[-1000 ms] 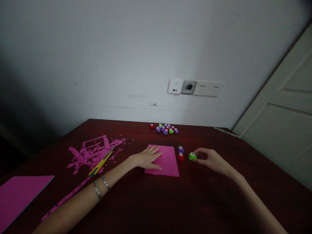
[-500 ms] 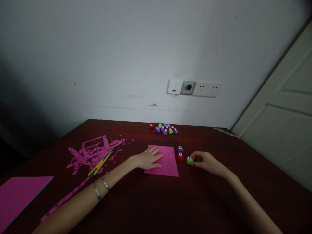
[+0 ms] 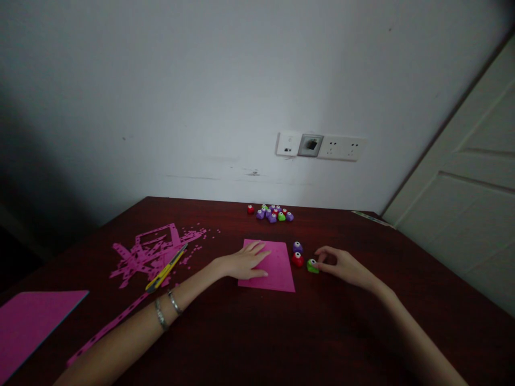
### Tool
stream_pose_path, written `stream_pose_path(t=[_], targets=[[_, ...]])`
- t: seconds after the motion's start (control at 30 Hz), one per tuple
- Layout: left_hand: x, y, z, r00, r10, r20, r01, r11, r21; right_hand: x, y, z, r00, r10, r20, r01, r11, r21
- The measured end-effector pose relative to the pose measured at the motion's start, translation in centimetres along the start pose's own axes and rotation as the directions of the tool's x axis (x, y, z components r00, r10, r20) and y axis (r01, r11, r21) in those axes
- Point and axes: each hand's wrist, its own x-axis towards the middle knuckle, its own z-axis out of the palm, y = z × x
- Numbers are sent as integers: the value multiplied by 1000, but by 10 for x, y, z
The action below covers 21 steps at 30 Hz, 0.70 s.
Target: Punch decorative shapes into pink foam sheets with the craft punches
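lime-green, rounded, plastic-looking piece with one white-and-black eye (image 3: 313, 267) rests on our dark red-brown wooden desk (image 3: 261, 338), between the flat pink rectangular sheet (image 3: 278, 271) and the desk's right edge. our right hand (image 3: 341, 265) meets it at the thumb: the tip seems to touch its right side, while the curled forefinger stands apart above, so we see a gap and no clamp. just left of it sit a red rounded one-eyed piece (image 3: 297, 261) and, behind that, a purple rounded one-eyed piece (image 3: 298, 249). our left hand (image 3: 241, 264) lies palm down, fingers spread, over the sheet's left part. near the desk's far edge we see a cluster of small red, green and purple one-eyed pieces (image 3: 272, 217); toward the left edge, a yellow-and-black slim cutter (image 3: 166, 269) lies by punched pink strips (image 3: 139, 261).
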Motion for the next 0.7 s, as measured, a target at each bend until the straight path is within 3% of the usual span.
stream_pose_path(t=[0.17,0.33,0.53,0.63,0.7], targets=[[2,1,-4,964,3,-265,5,1000,29,4,18,1,967,86,-238,-86,996,11],[6,-9,-5,886,-121,-449,90,992,-89,7,33,17,949,117,-293,-142,988,-66],[21,-41,-4,738,-305,-602,121,937,-328,6,27,26,928,162,-335,-242,947,-211],[36,-60,-12,639,-430,-638,182,890,-418,8,26,27,932,156,-328,-257,922,-291],[47,-72,-22,597,-482,-641,248,871,-425,9,26,28,933,163,-321,-269,907,-323]])
